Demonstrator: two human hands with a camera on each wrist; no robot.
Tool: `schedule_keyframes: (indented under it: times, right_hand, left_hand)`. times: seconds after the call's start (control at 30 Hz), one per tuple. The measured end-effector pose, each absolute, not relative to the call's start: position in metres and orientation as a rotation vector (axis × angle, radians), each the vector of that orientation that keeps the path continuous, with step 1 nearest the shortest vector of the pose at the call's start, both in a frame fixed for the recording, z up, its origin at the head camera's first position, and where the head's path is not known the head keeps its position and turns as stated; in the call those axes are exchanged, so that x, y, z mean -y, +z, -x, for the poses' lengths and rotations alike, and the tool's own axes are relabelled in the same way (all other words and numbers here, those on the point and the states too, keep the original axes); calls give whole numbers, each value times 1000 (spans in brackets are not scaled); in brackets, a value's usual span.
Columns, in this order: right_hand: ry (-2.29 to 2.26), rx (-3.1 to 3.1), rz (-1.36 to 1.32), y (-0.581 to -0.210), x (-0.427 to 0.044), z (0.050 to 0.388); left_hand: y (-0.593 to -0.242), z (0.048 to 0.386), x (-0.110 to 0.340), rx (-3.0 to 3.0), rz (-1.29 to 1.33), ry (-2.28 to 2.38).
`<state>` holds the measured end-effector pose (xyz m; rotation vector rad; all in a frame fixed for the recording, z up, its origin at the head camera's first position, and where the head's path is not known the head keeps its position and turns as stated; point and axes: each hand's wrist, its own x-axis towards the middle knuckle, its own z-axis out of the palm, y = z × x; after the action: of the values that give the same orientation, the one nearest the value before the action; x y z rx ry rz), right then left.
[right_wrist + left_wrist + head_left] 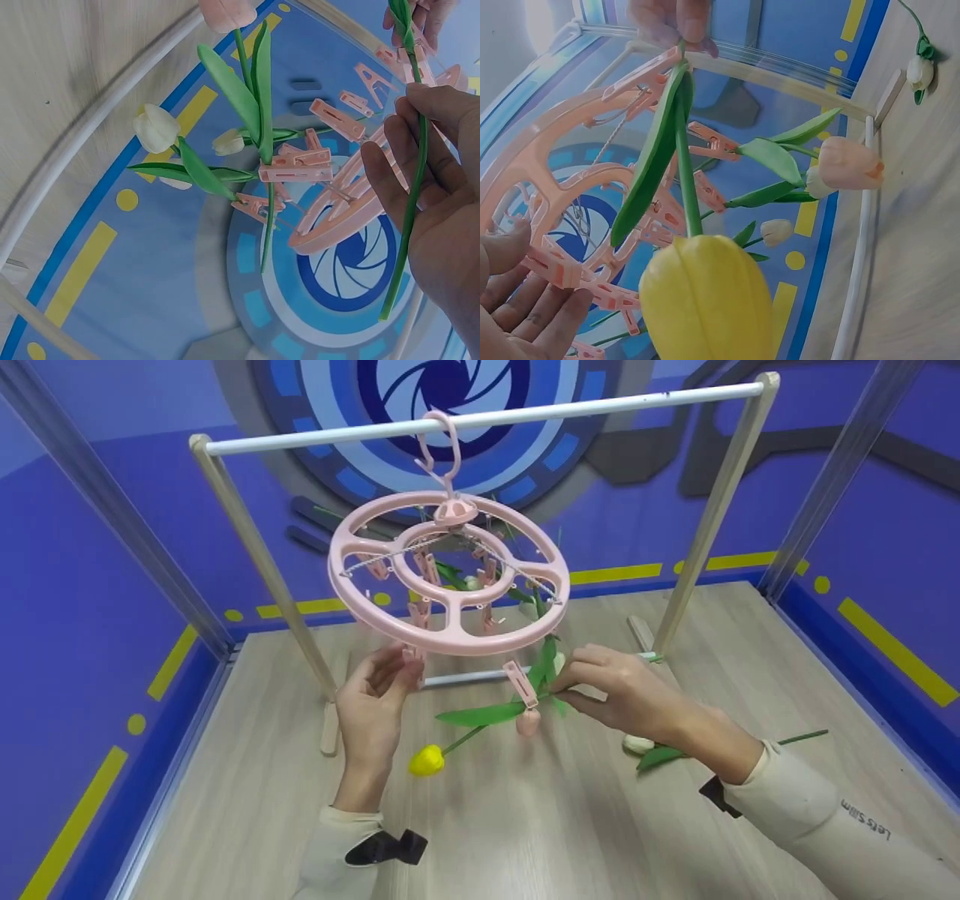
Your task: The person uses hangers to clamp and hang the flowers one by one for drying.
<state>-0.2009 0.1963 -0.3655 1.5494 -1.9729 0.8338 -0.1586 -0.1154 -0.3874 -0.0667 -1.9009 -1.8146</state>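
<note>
My right hand (626, 686) pinches the green stem (420, 180) of a yellow tulip (427, 760), whose bloom points toward the lower left. A pink clothespin (521, 684) hangs from the front rim of a round pink drying hanger (454, 641), right by that stem; whether it clamps the stem I cannot tell. At the hanger's left front, my left hand (375, 709) holds another clothespin (555, 266) between thumb and fingers. Behind, clothespins hold a pink tulip (847, 161) and white tulips (156, 127).
The hanger's hook (442, 450) hangs over a white bar (555, 412) on wooden posts (262, 562). A white tulip (639, 745) lies on the wood-grain table (525, 825), partly beneath my right forearm. Blue patterned walls (97, 570) enclose the space, and a lower white rod (476, 676) runs behind.
</note>
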Motion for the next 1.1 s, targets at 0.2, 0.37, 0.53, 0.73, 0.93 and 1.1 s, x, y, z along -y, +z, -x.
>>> schedule_keyframes:
  times: [0.2, 0.37, 0.53, 0.73, 0.93, 1.1]
  right_hand:
    - [809, 2018, -1526, -366, -197, 201]
    - [790, 2103, -1489, -369, -199, 200]
    - [743, 2175, -1445, -370, -200, 199]
    - [703, 2185, -1427, -372, -200, 202]
    - [698, 2203, -1407, -374, -201, 204]
    - [687, 2148, -1400, -373, -200, 203]
  left_hand:
    - [-387, 157, 117, 1885, 97, -1839]
    - [-386, 155, 116, 1918, 122, -1804]
    - [-387, 154, 115, 1961, 174, -1746]
    - [-388, 151, 116, 1961, 211, -1783]
    - [-387, 149, 116, 1989, 206, -1801]
    - [-387, 149, 115, 2003, 226, -1763]
